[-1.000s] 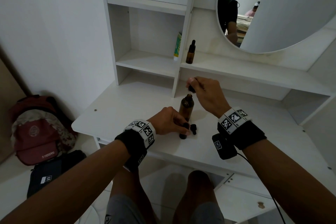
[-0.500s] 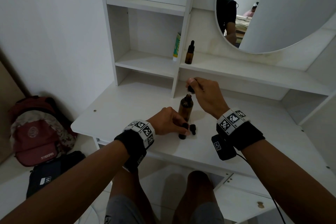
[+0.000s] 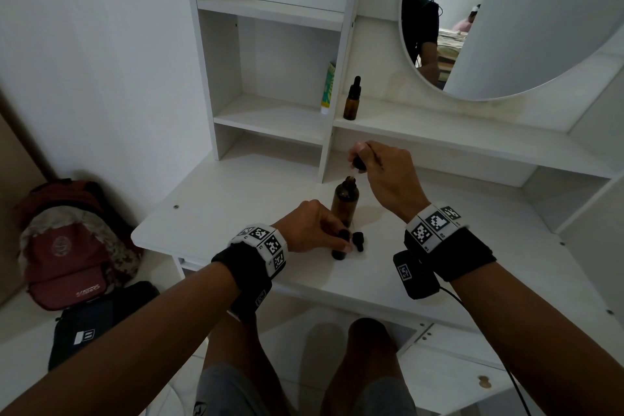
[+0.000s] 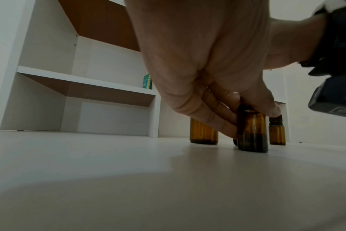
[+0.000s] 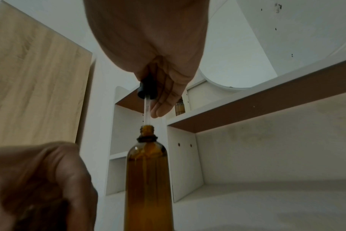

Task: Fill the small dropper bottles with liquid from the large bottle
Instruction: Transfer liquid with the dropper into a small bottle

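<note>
The large bottle (image 3: 345,199) stands upright on the desk (image 3: 236,199), and every place here is taken from it. Straight above its open neck, the right hand (image 3: 388,179) pinches the black bulb of a dropper (image 5: 146,93); the glass tube hangs nearly vertical, in line with the bottle's long axis, its tip at the mouth, though the pictures do not show whether it has entered.

In front of the large bottle, on the person's side, the left hand (image 3: 312,226) curls its fingers (image 4: 217,115) round a small bottle (image 4: 252,132) standing upright on the desk, its neck hidden by the hand, so I cannot tell if it is open. A second small bottle (image 4: 277,134) stands just beside it, to its right, and apart from the large one.

The coming move, as I judge it, turns on this: the held small bottle lies below and nearer the person than the dropper tip, so the right hand must lift the tube clear along its own axis, then carry it toward the left hand. A capped dropper bottle (image 3: 352,100) waits on the shelf behind the large bottle.
</note>
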